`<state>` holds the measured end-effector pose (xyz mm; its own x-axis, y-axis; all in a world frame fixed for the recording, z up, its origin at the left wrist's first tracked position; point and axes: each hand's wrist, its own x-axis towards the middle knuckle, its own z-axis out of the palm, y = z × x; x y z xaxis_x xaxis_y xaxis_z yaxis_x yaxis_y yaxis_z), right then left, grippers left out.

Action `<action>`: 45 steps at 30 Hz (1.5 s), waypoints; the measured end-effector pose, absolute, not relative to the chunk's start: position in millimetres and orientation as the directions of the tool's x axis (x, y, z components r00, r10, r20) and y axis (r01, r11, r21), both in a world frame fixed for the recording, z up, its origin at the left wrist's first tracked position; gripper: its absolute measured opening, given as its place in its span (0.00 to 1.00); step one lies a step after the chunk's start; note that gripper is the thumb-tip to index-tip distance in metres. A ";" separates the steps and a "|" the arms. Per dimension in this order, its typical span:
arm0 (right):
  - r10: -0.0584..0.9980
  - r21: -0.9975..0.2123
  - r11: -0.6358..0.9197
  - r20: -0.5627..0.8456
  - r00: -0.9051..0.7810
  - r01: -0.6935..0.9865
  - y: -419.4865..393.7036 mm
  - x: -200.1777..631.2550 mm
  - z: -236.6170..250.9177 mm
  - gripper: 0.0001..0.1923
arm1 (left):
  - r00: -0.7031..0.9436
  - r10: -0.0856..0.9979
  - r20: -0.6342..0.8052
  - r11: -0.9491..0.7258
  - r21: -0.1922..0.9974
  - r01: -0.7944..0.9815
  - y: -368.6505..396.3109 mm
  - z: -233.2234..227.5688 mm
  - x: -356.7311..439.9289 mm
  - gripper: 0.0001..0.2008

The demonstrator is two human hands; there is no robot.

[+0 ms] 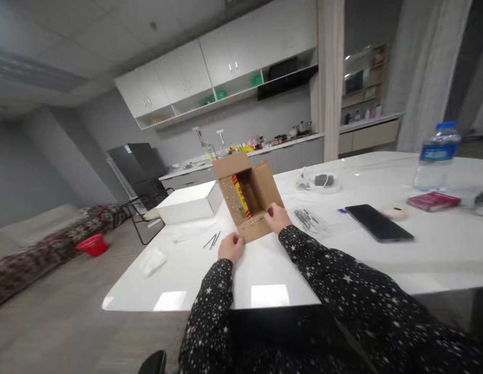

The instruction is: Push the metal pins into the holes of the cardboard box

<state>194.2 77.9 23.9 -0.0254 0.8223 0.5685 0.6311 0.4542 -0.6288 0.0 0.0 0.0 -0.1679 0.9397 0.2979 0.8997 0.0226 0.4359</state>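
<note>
A small brown cardboard box [229, 197] stands on the white table with its flaps open, and I look into its hollow. Red-and-yellow printed tape runs along one inner flap. At the lower left corner of the front flap, my left hand [231, 248] is closed with the thumb against the cardboard. My right hand [278, 218] pinches the right side of that flap near the box opening. Thin dark sticks [213, 240] lie left of my left hand. Just right of the box is a clear plastic bag [310, 221] with small metal parts.
A white box [190, 202] stands behind to the left, and a crumpled white wrapper [152, 261] lies nearer. Rightward on the table [381, 270] are a black phone [377, 222], a coiled white cable [319, 182], a pink packet [433, 201] and a large water bottle [437, 158].
</note>
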 end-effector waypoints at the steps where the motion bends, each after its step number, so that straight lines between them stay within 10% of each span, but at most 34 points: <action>1: 0.817 -0.627 0.462 0.576 -0.025 0.627 78.0 194.3 23.3 0.05 | -0.164 0.939 0.302 0.020 0.430 0.903 0.2 0.3 0.1 0.14; 45: 0.840 -0.726 0.524 0.526 -0.131 0.446 64.7 187.4 19.6 0.08 | -0.201 0.936 0.288 0.032 0.500 0.865 -3.0 4.5 1.4 0.13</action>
